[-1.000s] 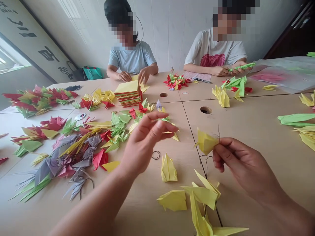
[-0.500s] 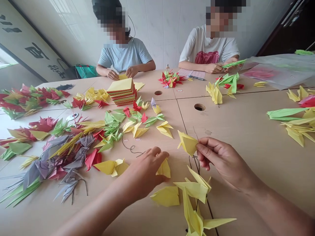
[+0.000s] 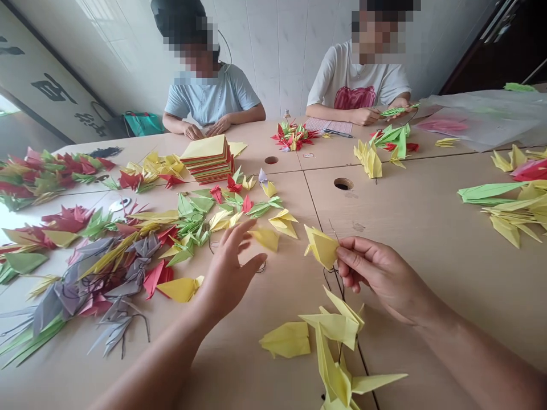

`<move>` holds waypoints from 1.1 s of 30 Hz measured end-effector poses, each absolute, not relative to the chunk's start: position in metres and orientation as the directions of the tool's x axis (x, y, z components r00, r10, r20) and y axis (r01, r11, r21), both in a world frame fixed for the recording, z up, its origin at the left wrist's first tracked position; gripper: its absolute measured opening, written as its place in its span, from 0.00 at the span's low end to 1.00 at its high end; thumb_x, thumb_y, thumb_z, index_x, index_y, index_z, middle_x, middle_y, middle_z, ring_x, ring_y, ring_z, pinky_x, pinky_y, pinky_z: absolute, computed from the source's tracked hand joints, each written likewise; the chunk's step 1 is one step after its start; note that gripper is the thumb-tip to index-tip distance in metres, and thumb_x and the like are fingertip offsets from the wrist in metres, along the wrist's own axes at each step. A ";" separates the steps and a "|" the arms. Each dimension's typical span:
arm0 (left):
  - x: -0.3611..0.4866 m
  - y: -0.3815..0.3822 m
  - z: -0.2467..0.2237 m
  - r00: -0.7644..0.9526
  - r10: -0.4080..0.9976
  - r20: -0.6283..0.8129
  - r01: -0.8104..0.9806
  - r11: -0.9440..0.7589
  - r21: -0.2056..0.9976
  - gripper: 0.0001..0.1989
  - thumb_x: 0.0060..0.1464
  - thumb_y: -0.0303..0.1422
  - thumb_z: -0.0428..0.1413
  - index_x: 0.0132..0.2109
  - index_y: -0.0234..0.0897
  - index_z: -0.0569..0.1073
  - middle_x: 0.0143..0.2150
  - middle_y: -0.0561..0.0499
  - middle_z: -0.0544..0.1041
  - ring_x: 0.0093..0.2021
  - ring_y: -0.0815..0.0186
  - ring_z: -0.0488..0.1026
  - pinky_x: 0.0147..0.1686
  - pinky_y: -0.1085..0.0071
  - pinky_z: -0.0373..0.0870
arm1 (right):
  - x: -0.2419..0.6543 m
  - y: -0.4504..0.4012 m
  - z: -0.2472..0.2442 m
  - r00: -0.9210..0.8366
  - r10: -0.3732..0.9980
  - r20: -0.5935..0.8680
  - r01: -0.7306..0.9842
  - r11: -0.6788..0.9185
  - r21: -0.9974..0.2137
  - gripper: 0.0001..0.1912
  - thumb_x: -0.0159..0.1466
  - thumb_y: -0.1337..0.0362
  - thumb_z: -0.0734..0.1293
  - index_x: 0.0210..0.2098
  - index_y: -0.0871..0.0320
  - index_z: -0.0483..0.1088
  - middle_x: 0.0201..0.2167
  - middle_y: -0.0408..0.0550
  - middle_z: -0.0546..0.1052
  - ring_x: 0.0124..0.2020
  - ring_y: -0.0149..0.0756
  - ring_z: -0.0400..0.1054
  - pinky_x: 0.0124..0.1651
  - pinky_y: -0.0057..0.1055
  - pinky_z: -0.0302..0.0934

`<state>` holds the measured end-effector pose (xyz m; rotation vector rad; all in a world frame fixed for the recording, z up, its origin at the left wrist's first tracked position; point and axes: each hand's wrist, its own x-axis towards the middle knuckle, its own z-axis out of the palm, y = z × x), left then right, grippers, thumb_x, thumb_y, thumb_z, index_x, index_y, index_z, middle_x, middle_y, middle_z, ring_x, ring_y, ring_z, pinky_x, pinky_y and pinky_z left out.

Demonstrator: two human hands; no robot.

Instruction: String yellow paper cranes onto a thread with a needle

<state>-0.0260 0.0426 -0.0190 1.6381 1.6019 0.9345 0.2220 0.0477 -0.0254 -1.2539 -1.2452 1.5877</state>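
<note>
My right hand (image 3: 371,273) pinches a yellow folded paper piece (image 3: 321,247) above the table, with a thin needle tip sticking up beside it and dark thread hanging below. My left hand (image 3: 231,273) has its fingers spread and holds nothing. Just off its fingertips is a blurred yellow folded piece (image 3: 265,238), apart from the hand. Yellow paper cranes (image 3: 337,381) on a dark thread lie below my right hand. A single yellow piece (image 3: 287,340) rests to their left.
Mixed folded paper (image 3: 115,273) covers the left side of the table (image 3: 427,216). A square paper stack (image 3: 208,159) stands farther back. Two people sit opposite, one handling yellow paper, one holding green paper (image 3: 399,110). More folded pieces (image 3: 517,210) lie at right.
My left hand has moved up and left and opened; the yellow piece it was holding is now away from it, farther up the table. My right hand keeps its pinch.
</note>
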 end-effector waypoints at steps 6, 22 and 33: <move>0.000 0.016 -0.009 0.250 0.943 0.221 0.503 -0.322 0.802 0.13 0.58 0.36 0.56 0.49 0.41 0.68 0.45 0.49 0.75 0.44 0.64 0.71 0.44 0.66 0.70 | 0.215 0.034 -0.019 -0.292 0.940 -0.178 0.051 -0.170 -0.984 0.11 0.64 0.54 0.65 0.35 0.55 0.70 0.21 0.40 0.71 0.21 0.27 0.65 0.24 0.23 0.62; 0.017 0.008 0.000 0.309 0.923 -0.229 -0.362 0.337 0.869 0.08 0.60 0.34 0.55 0.36 0.36 0.76 0.33 0.53 0.76 0.31 0.73 0.72 0.33 0.79 0.74 | 0.207 0.013 -0.012 -0.422 0.899 -0.120 0.002 -0.132 -0.991 0.07 0.65 0.58 0.64 0.37 0.53 0.71 0.22 0.39 0.71 0.22 0.26 0.64 0.26 0.22 0.63; 0.017 0.010 0.011 0.152 0.928 -0.340 -0.511 0.368 0.777 0.07 0.60 0.29 0.54 0.35 0.34 0.76 0.32 0.50 0.78 0.30 0.71 0.75 0.28 0.78 0.77 | 0.211 0.007 -0.003 -0.547 0.833 -0.083 0.116 -0.022 -0.993 0.12 0.67 0.57 0.61 0.33 0.56 0.69 0.19 0.37 0.63 0.19 0.23 0.61 0.22 0.18 0.57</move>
